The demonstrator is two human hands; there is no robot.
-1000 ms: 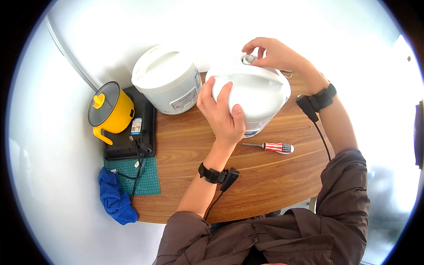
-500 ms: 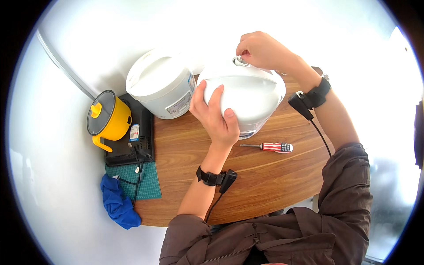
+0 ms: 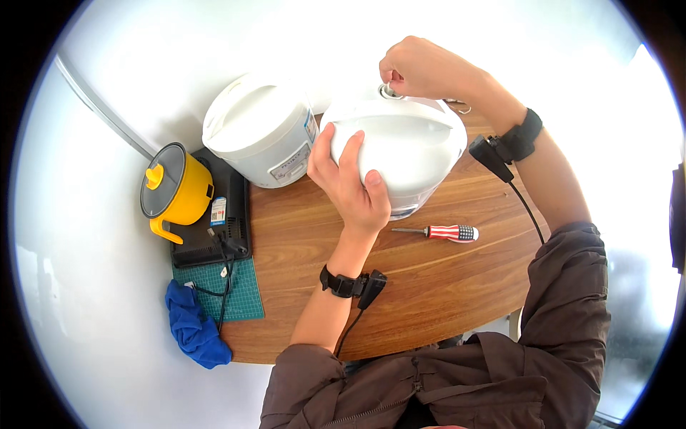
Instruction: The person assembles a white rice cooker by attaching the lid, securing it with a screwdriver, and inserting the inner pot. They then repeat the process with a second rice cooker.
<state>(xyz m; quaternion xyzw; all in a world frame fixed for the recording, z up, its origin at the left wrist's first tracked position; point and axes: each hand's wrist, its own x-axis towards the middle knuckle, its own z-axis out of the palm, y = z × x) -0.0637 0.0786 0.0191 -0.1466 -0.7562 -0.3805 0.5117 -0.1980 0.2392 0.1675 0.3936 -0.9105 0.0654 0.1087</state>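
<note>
A white rice cooker (image 3: 404,154) with a rounded lid stands toward the far side of the wooden table. My left hand (image 3: 351,175) lies on the near left of its lid, fingers spread and thumb apart. Behind the lid's raised edge, my right hand (image 3: 414,68) is closed in a pinch just above a round steam vent opening (image 3: 389,91). What the pinched fingers hold, if anything, is hidden. A screwdriver (image 3: 449,233) with a red-and-white striped, dark-ended handle lies in front of the cooker, its shaft pointing left.
Left of the cooker stands a second white rice cooker (image 3: 261,136). A yellow electric pot (image 3: 187,189) with a grey lid rests on a black flat appliance (image 3: 232,193). Nearer are a green cutting mat (image 3: 246,289), a black cord (image 3: 226,286) and a blue cloth (image 3: 193,329).
My right hand has risen slightly and moved a little away from me, still pinched by the vent. My left hand stays on the lid. The view has shifted slightly.
</note>
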